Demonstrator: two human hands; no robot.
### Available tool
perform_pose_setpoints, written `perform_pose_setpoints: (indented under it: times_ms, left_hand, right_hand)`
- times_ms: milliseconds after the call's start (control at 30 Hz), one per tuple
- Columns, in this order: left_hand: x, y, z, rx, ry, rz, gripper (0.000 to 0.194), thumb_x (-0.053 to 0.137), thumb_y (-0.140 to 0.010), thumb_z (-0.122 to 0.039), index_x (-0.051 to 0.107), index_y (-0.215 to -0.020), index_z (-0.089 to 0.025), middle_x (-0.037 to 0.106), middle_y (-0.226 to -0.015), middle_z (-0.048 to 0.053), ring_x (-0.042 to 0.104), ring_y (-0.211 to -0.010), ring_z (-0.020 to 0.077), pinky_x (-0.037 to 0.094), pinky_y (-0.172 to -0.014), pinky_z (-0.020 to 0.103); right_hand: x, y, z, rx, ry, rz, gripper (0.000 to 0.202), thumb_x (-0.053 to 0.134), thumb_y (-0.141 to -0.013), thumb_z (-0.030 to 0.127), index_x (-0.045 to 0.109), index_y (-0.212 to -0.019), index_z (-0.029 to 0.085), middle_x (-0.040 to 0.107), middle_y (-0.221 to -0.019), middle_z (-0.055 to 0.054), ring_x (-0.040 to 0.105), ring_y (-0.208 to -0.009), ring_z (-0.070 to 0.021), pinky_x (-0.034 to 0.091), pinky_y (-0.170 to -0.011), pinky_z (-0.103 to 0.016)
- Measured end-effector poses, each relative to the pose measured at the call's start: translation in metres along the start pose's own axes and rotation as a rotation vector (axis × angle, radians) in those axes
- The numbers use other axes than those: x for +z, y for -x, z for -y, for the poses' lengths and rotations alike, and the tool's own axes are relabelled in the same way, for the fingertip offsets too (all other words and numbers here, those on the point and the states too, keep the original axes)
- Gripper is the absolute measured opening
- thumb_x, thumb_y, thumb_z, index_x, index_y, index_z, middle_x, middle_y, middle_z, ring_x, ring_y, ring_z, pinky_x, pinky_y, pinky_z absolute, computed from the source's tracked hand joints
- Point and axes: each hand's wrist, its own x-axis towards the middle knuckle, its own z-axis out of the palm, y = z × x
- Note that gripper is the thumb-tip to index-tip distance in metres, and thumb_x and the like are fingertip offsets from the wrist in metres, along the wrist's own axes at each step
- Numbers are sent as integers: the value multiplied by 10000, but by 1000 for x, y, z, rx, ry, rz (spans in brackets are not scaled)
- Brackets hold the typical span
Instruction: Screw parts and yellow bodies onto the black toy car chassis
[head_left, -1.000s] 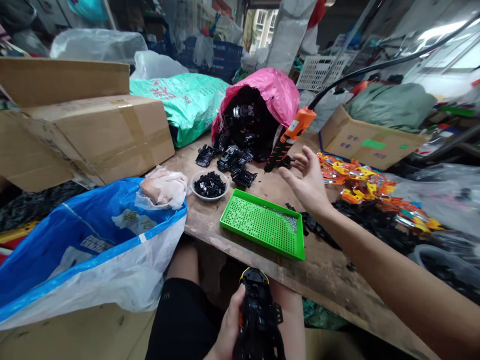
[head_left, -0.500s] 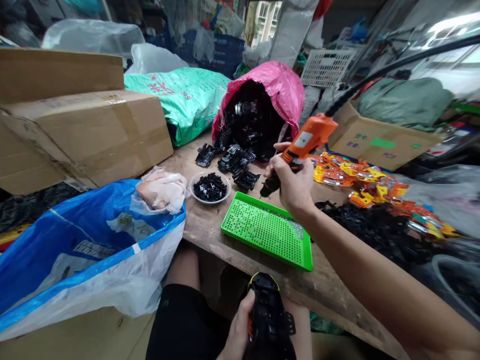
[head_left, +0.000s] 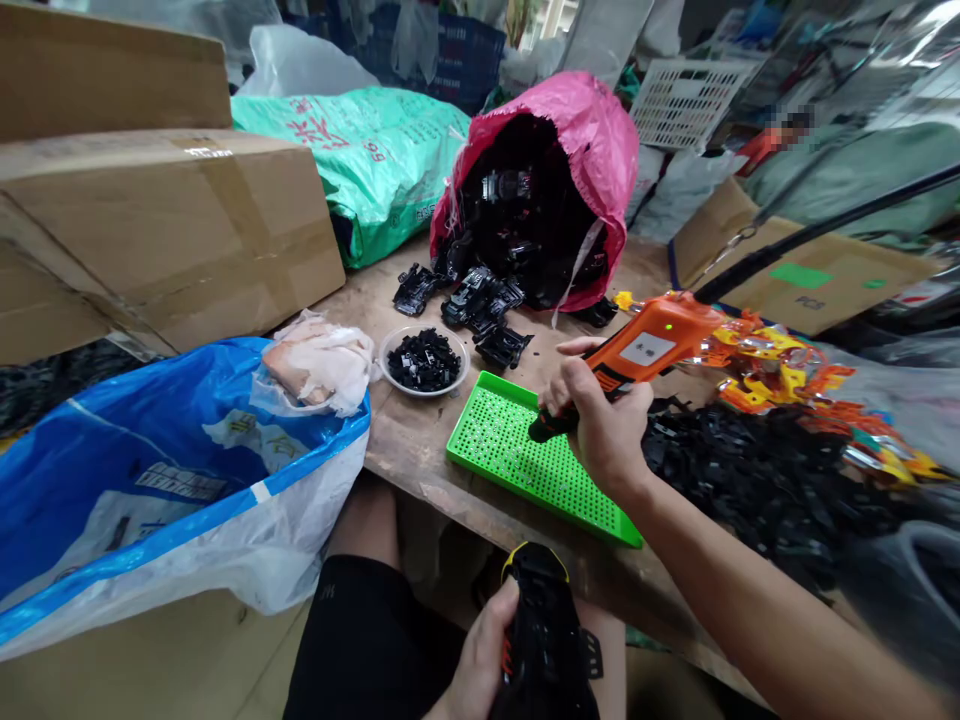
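Observation:
My right hand (head_left: 604,415) is closed round an orange and black electric screwdriver (head_left: 649,340), whose dark tip hangs over the green perforated tray (head_left: 517,450). Small shiny screws lie in that tray. Low in the view, my left hand (head_left: 487,640) grips a black toy car body (head_left: 541,640) with a yellow edge, held over my lap. A white bowl (head_left: 390,375) of small black parts stands left of the tray. Behind it, several black car parts (head_left: 480,300) lie at the mouth of a pink sack (head_left: 600,130).
A blue and white bag (head_left: 187,430) hangs open at the left, beside a cardboard box (head_left: 187,220). Black pieces (head_left: 765,480) and orange-yellow parts (head_left: 795,370) are heaped at the right. A black cord (head_left: 810,235) runs from the screwdriver to the upper right.
My right hand has lowered the screwdriver from behind the tray to over it, tilting it flatter. My left hand still holds the car body. The camera view has tipped downward slightly.

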Motion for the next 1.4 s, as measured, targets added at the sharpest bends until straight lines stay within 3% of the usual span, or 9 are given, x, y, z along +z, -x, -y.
perform_pose_setpoints:
  times_ms: [133, 500, 700, 867, 1033, 1167, 1400]
  left_hand:
    - [3, -3, 1, 69, -41, -31, 604, 727, -771, -676, 758, -1018, -126, 760, -1006, 122, 664, -1076, 321, 463, -1010, 396]
    - [3, -9, 1, 95, -69, -3, 542, 717, -788, -669, 745, -906, -141, 720, -801, 63, 656, -939, 255, 474, -934, 344]
    - [5, -5, 1, -11, -37, -35, 630, 731, -745, -705, 752, -1044, -151, 759, -941, 96, 679, -1011, 300, 490, -961, 378]
    - [-1, -4, 5, 64, -55, -50, 608, 785, -713, -657, 764, -1092, -182, 755, -1134, 107, 621, -1207, 341, 462, -1054, 382]
    - [-11, -5, 10, 205, -100, -82, 595, 899, -636, -509, 757, -1125, -202, 709, -1295, 85, 492, -1377, 347, 388, -1154, 367]
    - [-8, -7, 12, 201, -60, -98, 521, 867, -676, -522, 771, -1064, -188, 725, -1260, 101, 499, -1367, 361, 410, -1134, 384]
    - [0, -6, 7, 77, -32, -60, 522, 787, -742, -601, 770, -1050, -180, 749, -1161, 113, 557, -1298, 370, 436, -1088, 410]
  right_hand:
    - [3, 1, -5, 24, -22, -45, 201, 754, -859, 340, 598, -840, 216, 454, -523, 105, 457, -396, -68, 431, -399, -209]
    - [5, 1, -9, 38, -86, -61, 193, 759, -845, 314, 598, -814, 213, 457, -490, 107, 439, -367, -69, 416, -364, -213]
    - [10, -4, -14, 32, -89, -51, 215, 755, -837, 355, 584, -850, 226, 448, -502, 109, 468, -369, -81, 412, -361, -227]
    - [13, -4, -17, 43, -89, -46, 211, 751, -843, 337, 572, -848, 225, 449, -505, 111, 461, -375, -74, 417, -371, -221]
    - [14, -4, -20, 48, -79, -29, 215, 754, -844, 336, 579, -805, 218, 440, -510, 107, 440, -379, -64, 414, -375, -215]
    - [13, -3, -22, 39, -88, -25, 203, 757, -846, 327, 590, -809, 218, 447, -518, 106, 439, -379, -64, 416, -378, -217]
    - [12, -2, -21, 38, -82, -15, 192, 750, -856, 308, 590, -802, 216, 445, -516, 107, 437, -382, -63, 423, -384, -214]
